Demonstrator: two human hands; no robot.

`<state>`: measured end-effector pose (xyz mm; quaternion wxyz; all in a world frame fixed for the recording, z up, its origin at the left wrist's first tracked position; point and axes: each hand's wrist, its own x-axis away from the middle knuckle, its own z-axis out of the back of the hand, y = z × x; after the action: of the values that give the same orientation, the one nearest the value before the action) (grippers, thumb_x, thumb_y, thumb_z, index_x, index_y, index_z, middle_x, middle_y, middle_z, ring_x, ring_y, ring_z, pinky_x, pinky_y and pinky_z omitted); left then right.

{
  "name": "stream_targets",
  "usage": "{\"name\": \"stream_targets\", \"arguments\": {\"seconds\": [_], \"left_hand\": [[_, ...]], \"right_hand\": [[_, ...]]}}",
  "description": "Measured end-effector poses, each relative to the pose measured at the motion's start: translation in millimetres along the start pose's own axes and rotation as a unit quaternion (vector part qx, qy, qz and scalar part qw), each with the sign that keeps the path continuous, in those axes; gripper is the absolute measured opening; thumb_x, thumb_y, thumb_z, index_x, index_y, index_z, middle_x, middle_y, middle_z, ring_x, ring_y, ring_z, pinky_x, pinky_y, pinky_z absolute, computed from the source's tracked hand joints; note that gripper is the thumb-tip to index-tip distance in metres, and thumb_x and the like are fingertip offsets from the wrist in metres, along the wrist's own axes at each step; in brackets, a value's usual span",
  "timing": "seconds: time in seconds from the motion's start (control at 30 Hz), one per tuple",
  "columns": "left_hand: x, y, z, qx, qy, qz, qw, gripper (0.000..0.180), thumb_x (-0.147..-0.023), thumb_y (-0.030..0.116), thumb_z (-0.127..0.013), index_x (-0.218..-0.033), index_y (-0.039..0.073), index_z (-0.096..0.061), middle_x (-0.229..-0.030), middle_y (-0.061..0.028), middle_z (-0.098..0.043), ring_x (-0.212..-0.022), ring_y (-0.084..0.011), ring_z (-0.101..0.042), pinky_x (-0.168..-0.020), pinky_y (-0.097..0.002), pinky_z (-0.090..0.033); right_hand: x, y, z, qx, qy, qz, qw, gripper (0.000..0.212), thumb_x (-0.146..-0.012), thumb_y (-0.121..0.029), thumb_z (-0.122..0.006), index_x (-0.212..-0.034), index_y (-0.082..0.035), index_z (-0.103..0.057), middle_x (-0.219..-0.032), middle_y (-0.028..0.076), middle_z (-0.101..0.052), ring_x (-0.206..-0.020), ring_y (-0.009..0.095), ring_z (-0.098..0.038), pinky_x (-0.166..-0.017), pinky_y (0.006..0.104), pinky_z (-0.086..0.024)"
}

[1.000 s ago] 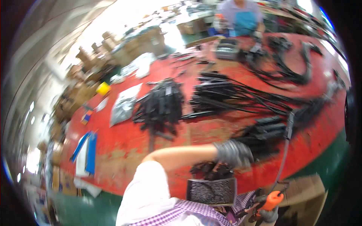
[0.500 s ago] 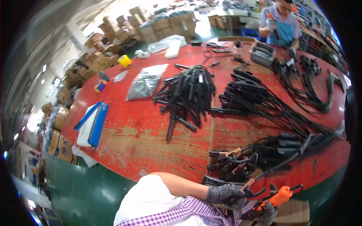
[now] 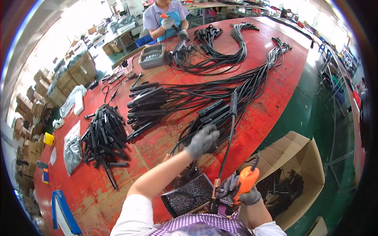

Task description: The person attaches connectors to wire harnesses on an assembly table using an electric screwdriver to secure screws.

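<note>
My left hand (image 3: pixel 204 141), in a grey glove, reaches over black plastic handle parts (image 3: pixel 215 114) on the red table. Its fingers bend down out of sight, so a grip cannot be made out. My right hand (image 3: pixel 250 196), also gloved, is closed around an orange electric screwdriver (image 3: pixel 248 179) with a dark cord at its top. Beside that hand, close to my apron, is a copper-coloured clamp jaw (image 3: pixel 217 184). A black cable (image 3: pixel 227 153) runs upward from it to a black handle piece (image 3: pixel 234 103). What supports the clamp is hidden.
A box of small screws (image 3: pixel 189 194) sits at the near table edge. Cable bundles (image 3: pixel 252 84) stretch across the red table (image 3: pixel 271 106), with a black parts pile (image 3: pixel 103 135) to the left. An open carton (image 3: pixel 315 169) stands at right. Across the table, a co-worker (image 3: pixel 167 17) handles a tool.
The view has swung to the right. My left hand has left the copper-jawed clamp near the screwdriver and moved out over the black parts. My right hand still holds the screwdriver.
</note>
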<state>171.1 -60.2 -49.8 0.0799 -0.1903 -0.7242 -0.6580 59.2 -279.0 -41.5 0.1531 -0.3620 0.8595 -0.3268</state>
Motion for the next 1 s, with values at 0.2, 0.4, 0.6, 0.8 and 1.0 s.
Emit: {"name": "stream_targets", "arguments": {"seconds": [0.2,0.4,0.6,0.8,1.0], "left_hand": [[-189,-25,-20,-0.277,0.096,-0.033,0.956,0.056,-0.077,0.044,-0.053,-0.116,0.004,-0.046,-0.09,-0.0174,-0.059,-0.083,-0.0291,-0.057,-0.072,-0.036,-0.043],[-208,-27,15,-0.132,0.122,-0.047,0.983,0.023,-0.08,0.028,-0.057,-0.081,0.005,-0.056,-0.065,-0.0049,-0.055,-0.049,-0.0181,-0.052,-0.043,-0.0308,-0.044],[-68,18,3,0.286,-0.201,0.173,0.921,0.021,-0.074,0.021,-0.06,-0.089,0.007,-0.054,-0.072,-0.0057,-0.057,-0.066,-0.0187,-0.057,-0.065,-0.0362,-0.049],[24,-28,17,0.371,-0.228,0.212,0.875,0.019,-0.076,0.02,-0.058,-0.09,0.007,-0.052,-0.081,-0.0059,-0.059,-0.078,-0.0192,-0.058,-0.072,-0.0336,-0.048],[83,-62,4,0.327,-0.115,0.205,0.915,0.027,-0.082,0.036,-0.053,-0.078,0.009,-0.056,-0.072,-0.0026,-0.06,-0.063,-0.0134,-0.058,-0.059,-0.0257,-0.048]], "right_hand": [[-13,10,-4,0.093,0.053,0.012,0.994,0.05,-0.056,-0.015,-0.074,-0.097,0.001,-0.05,-0.084,0.008,-0.058,-0.078,0.017,-0.056,-0.068,0.0285,-0.046],[-21,9,-11,0.06,0.029,0.027,0.997,0.052,-0.053,-0.015,-0.076,-0.095,0.002,-0.05,-0.081,0.01,-0.059,-0.074,0.017,-0.058,-0.067,0.0283,-0.047],[-15,-4,-1,0.009,-0.022,-0.026,0.999,0.045,-0.059,-0.021,-0.075,-0.093,-0.003,-0.051,-0.093,0.015,-0.051,-0.073,0.024,-0.056,-0.058,0.0342,-0.048],[-33,10,1,-0.032,-0.03,-0.041,0.998,0.042,-0.061,-0.02,-0.073,-0.092,-0.003,-0.051,-0.091,0.017,-0.051,-0.061,0.025,-0.057,-0.053,0.0346,-0.047],[-50,29,0,-0.009,0.09,-0.023,0.996,0.04,-0.062,-0.019,-0.068,-0.092,-0.002,-0.049,-0.087,0.016,-0.053,-0.059,0.026,-0.057,-0.054,0.0355,-0.049]]}}
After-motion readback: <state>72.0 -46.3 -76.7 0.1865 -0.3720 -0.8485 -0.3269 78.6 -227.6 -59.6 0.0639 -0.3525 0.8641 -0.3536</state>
